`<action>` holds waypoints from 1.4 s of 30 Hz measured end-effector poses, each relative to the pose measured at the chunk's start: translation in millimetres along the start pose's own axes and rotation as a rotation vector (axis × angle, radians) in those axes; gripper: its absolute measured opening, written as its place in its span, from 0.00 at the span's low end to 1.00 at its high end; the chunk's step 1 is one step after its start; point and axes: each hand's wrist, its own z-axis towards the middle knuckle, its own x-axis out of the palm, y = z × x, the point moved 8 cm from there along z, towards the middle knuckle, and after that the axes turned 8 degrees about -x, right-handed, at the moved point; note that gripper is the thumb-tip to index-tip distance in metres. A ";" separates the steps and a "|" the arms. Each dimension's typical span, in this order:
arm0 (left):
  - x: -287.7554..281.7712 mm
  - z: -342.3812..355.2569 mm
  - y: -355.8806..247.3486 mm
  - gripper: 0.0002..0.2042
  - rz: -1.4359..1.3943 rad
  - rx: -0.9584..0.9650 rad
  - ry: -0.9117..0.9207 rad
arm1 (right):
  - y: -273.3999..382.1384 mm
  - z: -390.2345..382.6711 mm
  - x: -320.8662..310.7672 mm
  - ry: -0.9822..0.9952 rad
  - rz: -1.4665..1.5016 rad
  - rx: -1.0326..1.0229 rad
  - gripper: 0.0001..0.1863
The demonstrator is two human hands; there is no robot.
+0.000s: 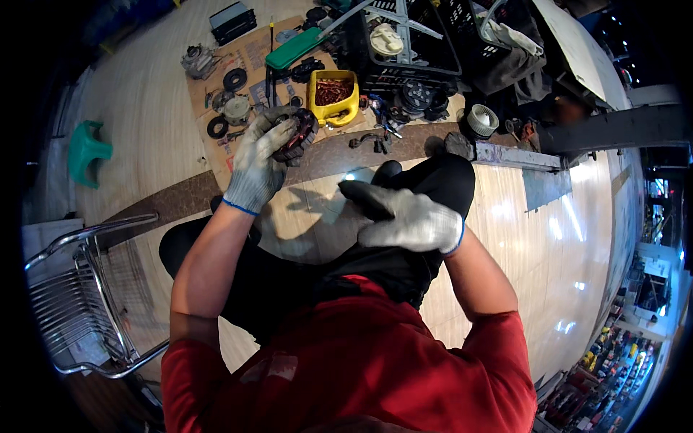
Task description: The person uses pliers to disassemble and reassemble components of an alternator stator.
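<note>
- Motor stator (297, 134), a dark round part with copper-coloured windings showing at its face, sits raised above the floor in the left hand (261, 162), just in front of the sheet of cardboard (249, 54) spread with parts.
- Left hand wears a grey knit glove with a blue cuff; its fingers curl around the stator's near side and grip it.
- Right hand (408, 215), in the same kind of glove with dark fingertips, lies flat and loosely open on the person's black-trousered right knee (444, 180), holding nothing, well apart from the stator.
- Just beyond the stator stands a yellow plastic tub (333, 97) filled with copper-coloured wire scraps.
- On the cardboard to the left of the tub lie black rings, a small round motor housing (235, 108) and a green flat case (292, 47).
- Black plastic crates (404, 43) stand behind the tub; a white ribbed blower wheel (481, 120) lies to their right on the floor.
- A green plastic stool (86, 150) stands far left, and a chrome wire chair (83, 303) is beside the person's left arm.
</note>
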 end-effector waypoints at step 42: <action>-26.7 31.9 2.3 0.19 -0.060 -0.018 0.164 | -282.4 -438.0 -32.4 -0.503 -1.060 0.846 0.11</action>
